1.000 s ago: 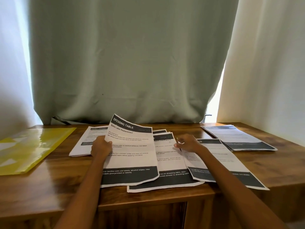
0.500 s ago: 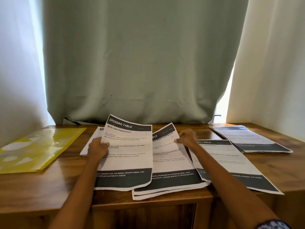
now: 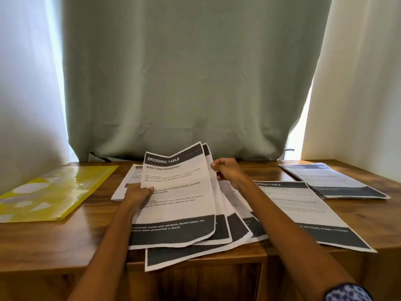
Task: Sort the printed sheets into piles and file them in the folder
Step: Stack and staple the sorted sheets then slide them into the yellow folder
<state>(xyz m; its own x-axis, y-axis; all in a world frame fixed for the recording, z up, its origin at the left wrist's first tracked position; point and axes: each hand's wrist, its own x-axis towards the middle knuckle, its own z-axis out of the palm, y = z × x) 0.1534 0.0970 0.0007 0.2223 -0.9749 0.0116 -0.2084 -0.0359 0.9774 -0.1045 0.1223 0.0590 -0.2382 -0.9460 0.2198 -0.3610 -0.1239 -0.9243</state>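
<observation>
A wooden table [image 3: 65, 242] stands before a grey-green curtain [image 3: 191, 83]. The step in hand appears to be gathering like sheets into one pile; it is best done by squaring the edges before laying the bundle down, so that no leaf slides off the near edge. The left hand [image 3: 138, 193] grips the left edge of the top sheet [image 3: 178, 198], headed "DRESSING TABLE", thumb on its face and fingers curled behind. The right hand [image 3: 227, 172] pinches the upper right edges of the fanned sheets [image 3: 236, 227] lying behind it. Beyond the left hand lies a flat pile [image 3: 128, 183]; outboard of it lies the yellow folder [image 3: 52, 192]. Under the right forearm rests a single sheet [image 3: 303, 209], with a far stack [image 3: 334, 181] well beyond it.
</observation>
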